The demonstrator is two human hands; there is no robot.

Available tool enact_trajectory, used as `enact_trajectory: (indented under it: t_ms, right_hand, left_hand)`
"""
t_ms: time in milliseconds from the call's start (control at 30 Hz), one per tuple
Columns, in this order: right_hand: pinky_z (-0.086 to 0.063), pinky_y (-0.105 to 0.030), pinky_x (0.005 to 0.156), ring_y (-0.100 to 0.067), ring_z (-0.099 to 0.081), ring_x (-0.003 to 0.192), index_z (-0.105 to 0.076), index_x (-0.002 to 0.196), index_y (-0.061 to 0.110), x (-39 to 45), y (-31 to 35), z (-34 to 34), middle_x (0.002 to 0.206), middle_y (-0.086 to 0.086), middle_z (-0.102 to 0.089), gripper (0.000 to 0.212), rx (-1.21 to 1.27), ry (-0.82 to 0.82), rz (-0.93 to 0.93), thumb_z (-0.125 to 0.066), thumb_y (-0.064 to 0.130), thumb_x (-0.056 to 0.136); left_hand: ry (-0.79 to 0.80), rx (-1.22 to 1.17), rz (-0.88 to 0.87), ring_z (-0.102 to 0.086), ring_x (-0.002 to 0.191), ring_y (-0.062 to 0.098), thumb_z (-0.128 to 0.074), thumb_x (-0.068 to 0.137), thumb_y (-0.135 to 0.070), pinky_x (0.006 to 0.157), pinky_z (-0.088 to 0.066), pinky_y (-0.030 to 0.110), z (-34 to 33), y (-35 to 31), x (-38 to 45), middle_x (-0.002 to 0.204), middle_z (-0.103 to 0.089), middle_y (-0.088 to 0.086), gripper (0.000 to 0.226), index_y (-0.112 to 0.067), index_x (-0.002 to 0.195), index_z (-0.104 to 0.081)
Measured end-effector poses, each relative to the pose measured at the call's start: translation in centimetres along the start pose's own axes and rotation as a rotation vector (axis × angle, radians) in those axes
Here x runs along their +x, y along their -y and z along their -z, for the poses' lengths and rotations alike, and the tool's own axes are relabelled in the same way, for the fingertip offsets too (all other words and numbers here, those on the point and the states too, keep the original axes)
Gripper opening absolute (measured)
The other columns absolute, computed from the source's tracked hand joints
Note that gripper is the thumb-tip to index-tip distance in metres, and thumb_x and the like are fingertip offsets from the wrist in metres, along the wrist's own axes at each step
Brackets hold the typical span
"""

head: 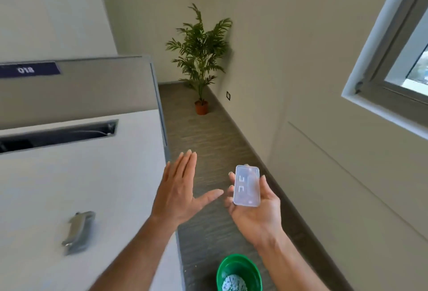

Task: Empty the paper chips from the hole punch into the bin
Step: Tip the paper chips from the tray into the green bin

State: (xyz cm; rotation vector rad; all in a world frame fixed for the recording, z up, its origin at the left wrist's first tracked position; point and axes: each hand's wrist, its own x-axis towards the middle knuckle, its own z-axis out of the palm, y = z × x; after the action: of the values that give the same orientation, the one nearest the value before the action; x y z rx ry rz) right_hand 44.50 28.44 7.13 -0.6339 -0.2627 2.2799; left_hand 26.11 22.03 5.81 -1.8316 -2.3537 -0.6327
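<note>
My right hand (pixel 254 212) holds a clear plastic chip tray (pixel 246 185) from the hole punch, palm up, fingers curled around its edges. The tray looks empty. My left hand (pixel 180 193) is flat and open beside it, fingers together and thumb pointing toward the tray, touching nothing. The grey metal hole punch body (pixel 78 232) lies on the white desk (pixel 104 186) to the left. A green bin (pixel 238 272) stands on the floor below my right forearm, with a heap of white paper chips (pixel 234 283) inside.
A grey desk partition (pixel 81 89) with a dark label rises behind the desk, and a cable slot (pixel 58 136) cuts the desktop. A potted plant (pixel 201 58) stands in the far corner on grey carpet. A wall with a window (pixel 405 47) runs along the right.
</note>
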Motion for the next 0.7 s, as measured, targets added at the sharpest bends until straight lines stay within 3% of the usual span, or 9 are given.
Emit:
enact_trajectory:
  t_ms: [167, 367, 500, 700]
  right_hand:
    - [-0.049, -0.037, 0.063, -0.023, -0.061, 0.074, -0.058, 0.141, 0.011, -0.6, -4.2, -3.3, 0.114, -0.015, -0.07, 0.058, -0.008, 0.032, -0.069, -0.047, 0.049, 0.099]
    - [-0.049, -0.039, 0.067, -0.023, -0.061, 0.076, -0.061, 0.138, 0.011, 1.1, -7.4, -4.2, 0.123, -0.017, -0.067, 0.058, 0.005, 0.011, -0.047, -0.046, 0.051, 0.098]
    - [-0.047, -0.039, 0.07, -0.023, -0.06, 0.076, -0.064, 0.133, 0.009, 2.0, -7.7, -3.5, 0.123, -0.016, -0.067, 0.058, 0.017, -0.024, -0.003, -0.047, 0.051, 0.097]
    - [-0.046, -0.039, 0.073, -0.022, -0.059, 0.077, -0.065, 0.132, 0.007, 2.0, -4.9, 0.9, 0.122, -0.014, -0.069, 0.06, 0.026, -0.125, 0.067, -0.045, 0.053, 0.098]
  left_hand:
    - [-0.027, 0.055, 0.097, -0.013, 0.154, 0.024, -0.011, 0.07, -0.099, 0.123, -0.008, 0.045, 4.0, 5.2, -2.4, 0.167, -0.015, 0.004, 0.119, -0.018, 0.158, -0.015]
    - [0.005, 0.065, 0.072, -0.01, 0.154, 0.023, -0.008, 0.069, -0.1, 0.124, -0.008, 0.047, 4.5, 8.1, -1.9, 0.167, -0.011, 0.003, 0.12, -0.02, 0.158, -0.012]
    - [0.067, 0.036, 0.012, -0.003, 0.155, 0.02, -0.014, 0.071, -0.099, 0.126, -0.006, 0.047, 2.4, 7.7, -1.2, 0.168, -0.005, 0.002, 0.118, -0.02, 0.158, -0.004]
    - [0.108, -0.058, -0.096, -0.007, 0.155, 0.022, -0.023, 0.075, -0.096, 0.125, -0.015, 0.052, -1.9, 3.5, -0.5, 0.168, -0.011, 0.006, 0.117, -0.015, 0.158, -0.009]
